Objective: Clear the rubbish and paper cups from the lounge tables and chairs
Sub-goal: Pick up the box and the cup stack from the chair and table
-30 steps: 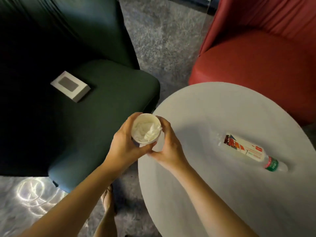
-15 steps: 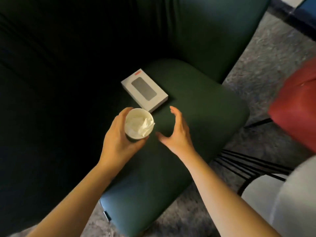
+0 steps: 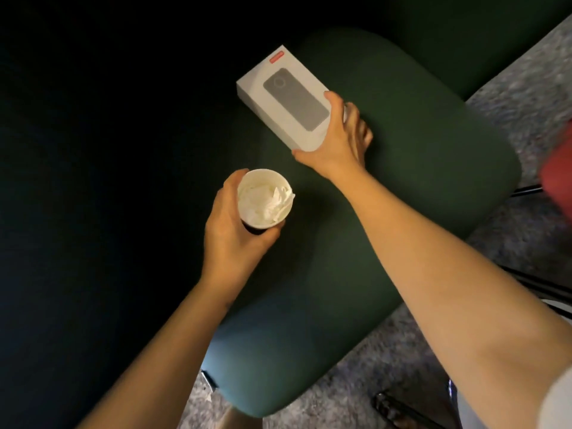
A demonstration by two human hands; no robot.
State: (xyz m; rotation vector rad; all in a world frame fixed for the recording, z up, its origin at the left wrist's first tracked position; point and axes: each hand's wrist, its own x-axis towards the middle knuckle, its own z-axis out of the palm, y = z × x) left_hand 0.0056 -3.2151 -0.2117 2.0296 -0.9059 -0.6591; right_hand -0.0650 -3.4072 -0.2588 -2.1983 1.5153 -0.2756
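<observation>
My left hand (image 3: pixel 230 229) is wrapped around a white paper cup (image 3: pixel 264 198) stuffed with crumpled tissue, held upright over the dark green chair seat (image 3: pixel 402 187). A white cardboard box (image 3: pixel 288 94) with a grey rectangle printed on its lid lies on the seat near the chair's back. My right hand (image 3: pixel 335 140) grips the box's near end, thumb on the lid and fingers curled round its right edge.
The green chair's back and left side are in deep shadow. Grey carpet (image 3: pixel 526 97) lies to the right and below. A red chair's edge (image 3: pixel 557 178) and black metal table legs (image 3: pixel 532 283) sit at the right border. A shoe (image 3: pixel 390 404) shows at the bottom.
My view swung from the round table to the green chair. My right hand left the cup, reached forward and closed on the white box. My left hand keeps the cup.
</observation>
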